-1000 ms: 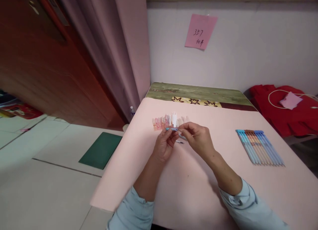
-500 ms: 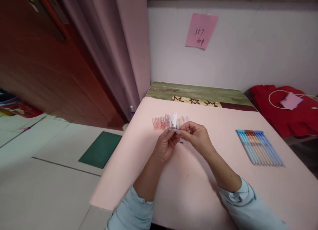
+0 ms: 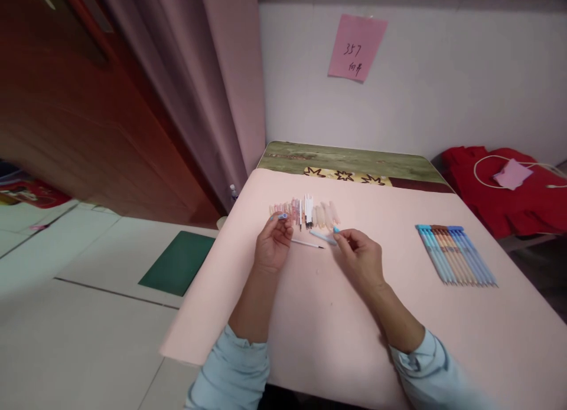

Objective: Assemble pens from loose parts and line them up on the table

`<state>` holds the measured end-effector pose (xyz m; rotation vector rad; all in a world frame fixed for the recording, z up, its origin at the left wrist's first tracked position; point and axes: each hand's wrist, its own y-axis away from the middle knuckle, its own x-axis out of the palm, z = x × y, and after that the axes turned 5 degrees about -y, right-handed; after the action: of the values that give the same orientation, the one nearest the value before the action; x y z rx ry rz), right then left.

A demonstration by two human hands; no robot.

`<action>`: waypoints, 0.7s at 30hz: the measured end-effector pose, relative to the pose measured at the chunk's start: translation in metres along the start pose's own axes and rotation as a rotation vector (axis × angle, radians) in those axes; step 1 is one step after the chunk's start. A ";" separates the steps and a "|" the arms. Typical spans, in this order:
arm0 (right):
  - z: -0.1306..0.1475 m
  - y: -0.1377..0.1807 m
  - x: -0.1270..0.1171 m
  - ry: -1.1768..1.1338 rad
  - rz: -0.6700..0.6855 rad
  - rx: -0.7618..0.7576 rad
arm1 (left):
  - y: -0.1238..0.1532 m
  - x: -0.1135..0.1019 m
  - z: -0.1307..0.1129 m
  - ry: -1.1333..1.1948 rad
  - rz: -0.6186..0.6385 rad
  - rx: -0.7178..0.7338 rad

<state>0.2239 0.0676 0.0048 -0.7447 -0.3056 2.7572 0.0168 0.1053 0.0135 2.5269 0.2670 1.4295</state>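
Note:
My left hand [image 3: 272, 244], palm turned up, pinches a small blue pen part [image 3: 282, 216] between thumb and fingertips. To its right, my right hand [image 3: 361, 253] has a small bright-blue pen piece [image 3: 336, 229] between thumb and forefinger. A pale-blue pen barrel [image 3: 321, 237] lies just left of the right fingertips; whether it touches them I cannot tell. Between the hands a white pen refill [image 3: 308, 243] with a dark tip rests on the pink table cover [image 3: 319, 339]. Beyond it stand grouped several white refills [image 3: 309, 206], pinkish patterned barrels [image 3: 295, 208] and translucent pale grips [image 3: 325, 214].
A row of assembled pens [image 3: 456, 256], in light blue, brown and blue, lies at the right. Past the table's right edge is a red cloth [image 3: 496, 203] with a white cord. A green mat [image 3: 178, 262] lies on the floor at left.
My hands have parted: the left moved left with its blue part, the right moved slightly right with a bright-blue piece. The refill and pale-blue barrel now show between them.

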 end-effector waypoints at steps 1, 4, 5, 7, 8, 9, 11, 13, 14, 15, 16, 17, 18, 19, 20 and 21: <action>-0.004 0.002 0.001 0.075 -0.024 -0.047 | 0.000 0.000 -0.002 0.008 -0.006 0.005; -0.007 0.001 0.004 0.244 -0.066 -0.220 | -0.002 -0.001 -0.008 0.019 -0.049 0.035; -0.006 0.001 0.005 0.277 -0.066 -0.282 | -0.003 -0.001 -0.010 0.018 -0.065 0.051; -0.003 0.003 0.010 0.319 -0.036 -0.405 | -0.004 -0.001 -0.011 0.010 -0.085 0.089; -0.001 0.004 0.014 0.336 -0.006 -0.464 | -0.005 -0.001 -0.011 0.005 -0.087 0.101; 0.000 0.006 0.017 0.355 0.025 -0.517 | -0.005 -0.001 -0.011 -0.002 -0.087 0.106; 0.001 0.010 0.024 0.403 0.087 -0.584 | -0.006 -0.001 -0.008 -0.020 -0.080 0.105; 0.000 0.012 0.030 0.460 0.141 -0.590 | -0.006 0.000 -0.004 -0.039 -0.074 0.099; 0.000 0.012 0.031 0.485 0.162 -0.578 | -0.006 0.000 -0.003 -0.046 -0.071 0.100; -0.001 0.012 0.032 0.506 0.178 -0.563 | -0.006 0.000 -0.001 -0.053 -0.069 0.102; -0.002 0.012 0.033 0.521 0.188 -0.551 | -0.005 0.000 0.000 -0.060 -0.068 0.104; -0.002 0.011 0.033 0.532 0.191 -0.547 | -0.005 0.000 0.001 -0.067 -0.067 0.102; -0.002 0.011 0.033 0.540 0.188 -0.549 | -0.005 0.001 0.002 -0.075 -0.064 0.099; -0.002 0.011 0.032 0.547 0.181 -0.558 | -0.005 0.001 0.003 -0.084 -0.057 0.093; -0.001 0.011 0.032 0.554 0.172 -0.571 | -0.004 0.001 0.004 -0.093 -0.047 0.084; 0.000 0.011 0.032 0.559 0.162 -0.587 | -0.003 0.001 0.004 -0.101 -0.034 0.075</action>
<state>0.1956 0.0670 -0.0131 -1.6938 -0.9758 2.4505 0.0208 0.1083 0.0111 2.6311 0.3503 1.2986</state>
